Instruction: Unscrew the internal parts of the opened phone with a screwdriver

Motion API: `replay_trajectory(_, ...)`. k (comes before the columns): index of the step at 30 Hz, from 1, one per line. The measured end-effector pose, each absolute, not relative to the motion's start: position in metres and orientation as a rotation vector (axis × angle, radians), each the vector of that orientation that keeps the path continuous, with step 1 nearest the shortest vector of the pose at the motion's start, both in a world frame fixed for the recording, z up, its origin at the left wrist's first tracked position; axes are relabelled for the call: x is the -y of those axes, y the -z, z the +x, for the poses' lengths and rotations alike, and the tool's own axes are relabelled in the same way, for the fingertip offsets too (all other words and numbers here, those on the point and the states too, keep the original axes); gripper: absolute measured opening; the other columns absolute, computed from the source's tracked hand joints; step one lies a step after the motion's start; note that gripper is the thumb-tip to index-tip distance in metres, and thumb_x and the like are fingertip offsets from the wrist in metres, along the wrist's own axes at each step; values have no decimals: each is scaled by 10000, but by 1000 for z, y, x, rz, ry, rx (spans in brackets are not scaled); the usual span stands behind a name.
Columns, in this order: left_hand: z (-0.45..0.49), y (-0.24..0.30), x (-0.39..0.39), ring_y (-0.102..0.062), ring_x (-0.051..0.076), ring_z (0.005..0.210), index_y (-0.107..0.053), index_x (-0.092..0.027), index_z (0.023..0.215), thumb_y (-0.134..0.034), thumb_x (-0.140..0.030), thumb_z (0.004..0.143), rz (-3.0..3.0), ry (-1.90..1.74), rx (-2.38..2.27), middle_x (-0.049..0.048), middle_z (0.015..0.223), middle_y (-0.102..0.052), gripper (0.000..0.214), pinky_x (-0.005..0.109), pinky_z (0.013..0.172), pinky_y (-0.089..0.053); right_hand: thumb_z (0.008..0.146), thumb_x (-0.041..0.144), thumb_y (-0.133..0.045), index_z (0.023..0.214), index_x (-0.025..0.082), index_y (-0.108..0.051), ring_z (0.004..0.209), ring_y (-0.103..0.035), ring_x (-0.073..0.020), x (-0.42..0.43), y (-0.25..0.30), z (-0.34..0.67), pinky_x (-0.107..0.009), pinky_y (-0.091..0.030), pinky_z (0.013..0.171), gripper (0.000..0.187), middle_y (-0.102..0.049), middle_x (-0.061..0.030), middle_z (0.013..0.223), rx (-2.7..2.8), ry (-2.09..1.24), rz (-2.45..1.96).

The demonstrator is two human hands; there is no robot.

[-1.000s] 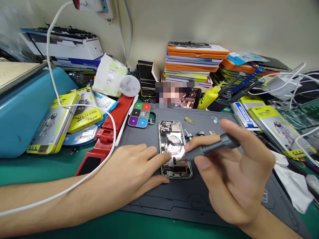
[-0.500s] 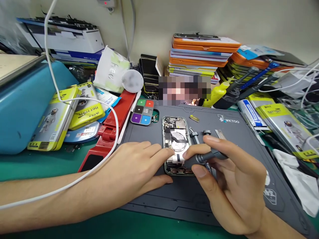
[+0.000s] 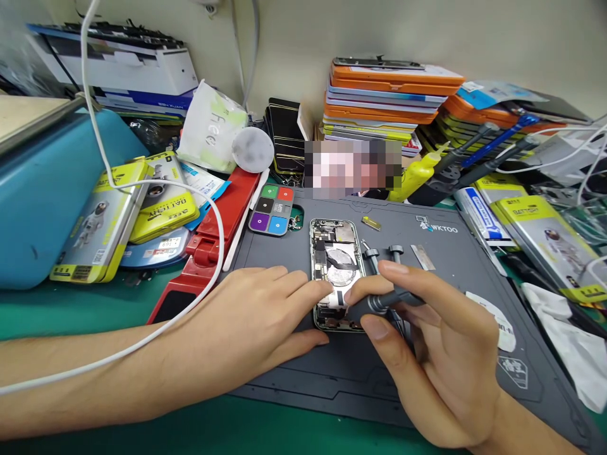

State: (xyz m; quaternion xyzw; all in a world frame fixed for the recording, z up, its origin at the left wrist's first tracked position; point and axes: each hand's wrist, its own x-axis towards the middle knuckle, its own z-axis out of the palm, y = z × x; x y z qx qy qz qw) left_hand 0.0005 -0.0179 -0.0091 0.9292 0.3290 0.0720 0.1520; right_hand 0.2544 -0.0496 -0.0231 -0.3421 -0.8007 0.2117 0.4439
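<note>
An opened smartphone (image 3: 342,264) lies face up on the grey mat, its inner parts bare and a round coil near its middle. My left hand (image 3: 270,309) steadies its lower left side. One fingertip presses inside the frame, and the thumb lies by the bottom corner. Between the thumb and fingers of my right hand (image 3: 441,341) is a dark grey screwdriver (image 3: 391,298), slanted over the phone's lower right part. My right index fingertip touches the phone near a white strip (image 3: 337,297). The screwdriver's tip cannot be made out.
More grey-capped screwdrivers (image 3: 371,253) lie right of the phone, near a small metal plate (image 3: 422,257). A colored screw tray (image 3: 271,212) sits behind, left. Red tool (image 3: 208,249), battery boxes (image 3: 102,221) and a yellow bottle (image 3: 417,174) surround the mat (image 3: 303,379). A white cable (image 3: 220,234) crosses my left forearm.
My right hand has shifted slightly left with the screwdriver, uncovering more of a white oval mark on the mat. My left hand stays at the phone. The view has moved a little.
</note>
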Motion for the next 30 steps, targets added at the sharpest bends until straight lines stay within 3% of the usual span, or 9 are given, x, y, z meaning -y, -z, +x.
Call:
replay_trajectory(6,3,7,18,-755,307,956,-583,-220,1366,-680,-400,1090,2662,-212,-941,52,1139,-762,344,442,754,-586,908,-56,-660,1664,280,-464,1255,-777,-281,45,18,252,-431,-715,966,850,-744,-118,1457,2045,-442,-794)
replay_trajectory(11,3,5,16,-750,294,968,-602,-226,1309,-723,-395,1066,2626,-223,-931,41,1146,-772,320,422,786,-581,991,84,-616,1688,270,-453,1049,-834,-282,43,6,250,-425,-730,843,740,-788,-95,1403,2165,-342,-795)
replay_trajectory(14,3,3,15,-749,296,953,-607,-228,1304,-756,-370,1043,2633,-232,-925,31,1142,-776,332,421,763,-572,1029,118,-559,1716,293,-425,914,-834,-270,46,5,252,-407,-724,754,721,-836,-65,1269,2139,-239,-850)
replay_trajectory(17,3,4,16,-745,298,933,-612,-222,1290,-745,-366,1049,2648,-232,-930,33,1114,-772,311,423,750,-569,1063,184,-533,1716,299,-429,965,-823,-289,48,7,254,-429,-716,761,671,-831,-60,1274,2146,-159,-867)
replay_trajectory(20,3,6,17,-748,303,937,-606,-222,1307,-721,-390,1064,2656,-232,-940,43,1114,-768,317,433,757,-578,1034,137,-545,1703,283,-454,1004,-808,-275,46,6,256,-419,-703,796,691,-801,-57,1362,2145,-141,-847)
replay_trajectory(26,3,12,19,-767,310,990,-600,-229,1364,-714,-376,1067,2634,-246,-952,54,1167,-770,350,455,804,-608,952,68,-593,1589,201,-584,961,-798,-256,41,-1,254,-377,-678,772,651,-833,-92,1179,2143,-116,-805)
replay_trajectory(30,5,12,19,-772,312,993,-601,-226,1377,-708,-366,1069,2637,-235,-956,60,1174,-770,354,463,810,-617,950,53,-577,1553,195,-598,1007,-800,-249,40,-4,253,-366,-678,817,619,-830,-98,1196,2148,-100,-775)
